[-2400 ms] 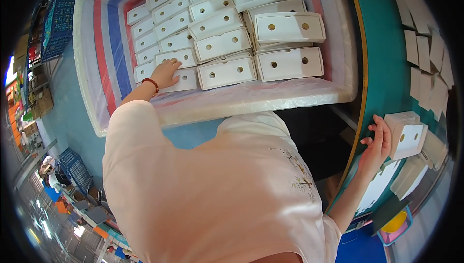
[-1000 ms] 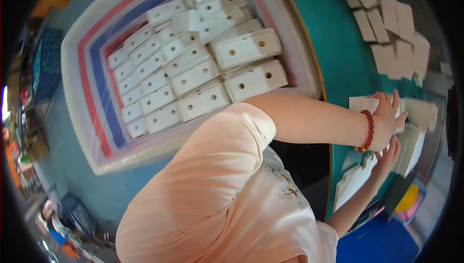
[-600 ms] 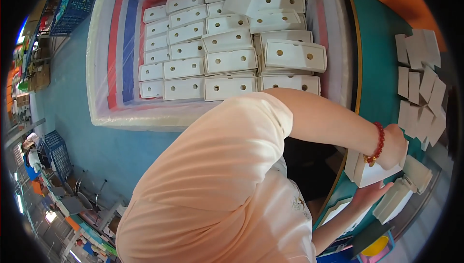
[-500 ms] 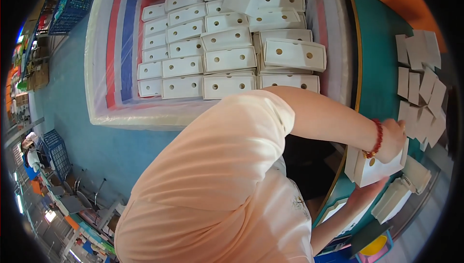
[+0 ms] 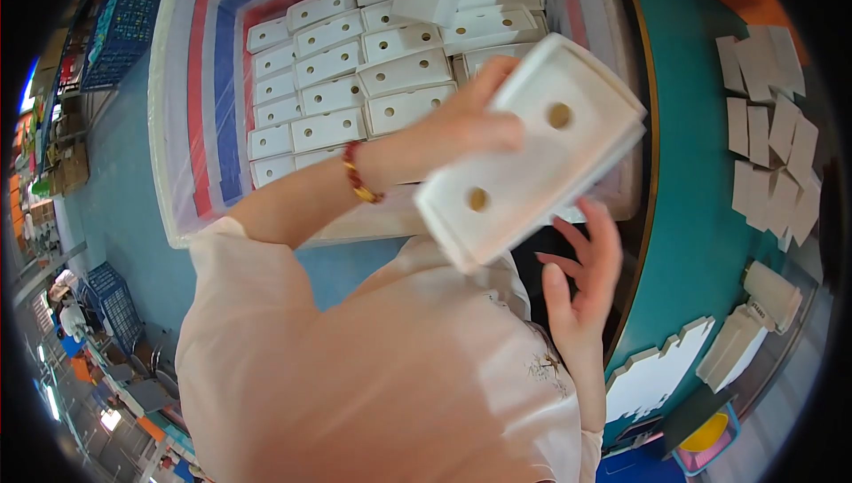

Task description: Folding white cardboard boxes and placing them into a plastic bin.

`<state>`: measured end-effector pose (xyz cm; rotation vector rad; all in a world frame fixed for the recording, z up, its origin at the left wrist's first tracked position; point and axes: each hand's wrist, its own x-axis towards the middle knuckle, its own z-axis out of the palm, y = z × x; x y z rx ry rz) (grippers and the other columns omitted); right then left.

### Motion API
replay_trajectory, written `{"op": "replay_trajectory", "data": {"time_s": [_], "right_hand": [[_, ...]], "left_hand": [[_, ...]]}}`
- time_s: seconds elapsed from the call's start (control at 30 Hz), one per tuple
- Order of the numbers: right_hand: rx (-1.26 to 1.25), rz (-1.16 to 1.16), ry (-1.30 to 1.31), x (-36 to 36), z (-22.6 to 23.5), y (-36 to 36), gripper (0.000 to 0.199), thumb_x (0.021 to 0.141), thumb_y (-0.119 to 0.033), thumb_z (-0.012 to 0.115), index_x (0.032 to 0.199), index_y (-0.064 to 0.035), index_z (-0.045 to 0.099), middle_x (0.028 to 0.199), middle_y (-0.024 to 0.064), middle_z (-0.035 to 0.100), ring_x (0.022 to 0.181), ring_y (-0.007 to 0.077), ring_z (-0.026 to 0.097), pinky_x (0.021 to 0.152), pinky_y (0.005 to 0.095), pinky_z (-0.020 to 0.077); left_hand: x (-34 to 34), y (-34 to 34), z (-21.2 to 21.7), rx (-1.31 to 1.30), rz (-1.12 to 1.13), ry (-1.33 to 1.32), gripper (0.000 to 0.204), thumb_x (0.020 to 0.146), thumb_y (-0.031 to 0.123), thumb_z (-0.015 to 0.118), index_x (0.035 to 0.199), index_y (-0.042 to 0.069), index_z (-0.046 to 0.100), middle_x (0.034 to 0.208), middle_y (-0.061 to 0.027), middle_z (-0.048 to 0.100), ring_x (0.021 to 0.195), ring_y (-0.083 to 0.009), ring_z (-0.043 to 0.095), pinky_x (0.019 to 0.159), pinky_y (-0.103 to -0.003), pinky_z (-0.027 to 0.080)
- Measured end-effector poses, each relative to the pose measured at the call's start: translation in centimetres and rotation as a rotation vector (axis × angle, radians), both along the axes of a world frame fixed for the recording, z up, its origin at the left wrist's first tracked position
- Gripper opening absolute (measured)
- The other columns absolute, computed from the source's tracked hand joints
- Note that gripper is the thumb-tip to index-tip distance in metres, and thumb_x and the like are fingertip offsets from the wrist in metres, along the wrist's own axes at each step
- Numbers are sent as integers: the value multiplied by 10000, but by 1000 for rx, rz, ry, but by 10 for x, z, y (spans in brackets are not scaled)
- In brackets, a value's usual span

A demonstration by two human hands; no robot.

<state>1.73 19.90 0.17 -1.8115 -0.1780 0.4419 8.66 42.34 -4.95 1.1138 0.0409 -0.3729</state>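
White card box shifted leftward, oblong, round-holed

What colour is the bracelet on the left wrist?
The bracelet is dark red with a gold-coloured part, seen in the head view.

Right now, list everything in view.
Bin: one, red-blue-white, top
Boxes: many, white, in bin
Held box: at least one, white, centre
Table: one, green, right
Pieces: many, white, far right
Sheets: uncounted, white, lower right
Blocks: two, beige, beside sheets
Bowl: one, yellow, lower right
Baskets: at least two, blue, left
Clutter: uncounted, mixed, left rim
Bracelet: one, red, left wrist
Shirt: one, cream, bottom
Left hand: one, bare, on held box
Right hand: one, bare, near held box
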Motion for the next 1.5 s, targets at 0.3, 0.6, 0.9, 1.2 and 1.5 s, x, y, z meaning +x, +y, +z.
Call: {"op": "replay_trajectory", "data": {"time_s": [0.3,0.6,0.9,1.2,1.5], "right_hand": [[99,-4,263,12,-51,39,551,897,-111,552,1383,-85,295,1307,130,419,1150,214,477,813,304,492],[172,-101,340,15,-76,8,368,941,-147,502,1279,-18,439,1195,142,527,998,212,581,740,306,540],[95,-228,343,15,-77,9,252,949,-157,492,1153,-16,537,1094,114,597,817,163,629,667,278,540],[8,-233,378,26,-73,14,261,961,-191,470,1133,-12,551,1120,124,605,708,142,639,612,252,528],[-60,-230,397,29,-74,11,246,962,-190,466,1092,-6,565,1080,111,623,623,127,623,574,247,522]], "left_hand": [[-44,49,-50,-456,-130,697,544,681,139,536,1200,-20,501,1061,-137,603,909,-211,616,838,-332,508],[-13,277,-136,591,262,474,553,646,164,559,1188,56,525,1025,-102,587,929,-180,567,795,-294,472],[18,318,-249,1081,-329,415,591,584,100,558,1174,77,527,1129,-116,577,999,-219,535,828,-295,434],[2,294,-282,1457,-233,151,353,716,147,578,1056,89,651,1039,-180,637,967,-329,599,854,-386,466],[55,320,-231,1762,148,-32,368,801,106,465,1142,124,600,1048,-162,634,950,-351,603,829,-446,475]]}}
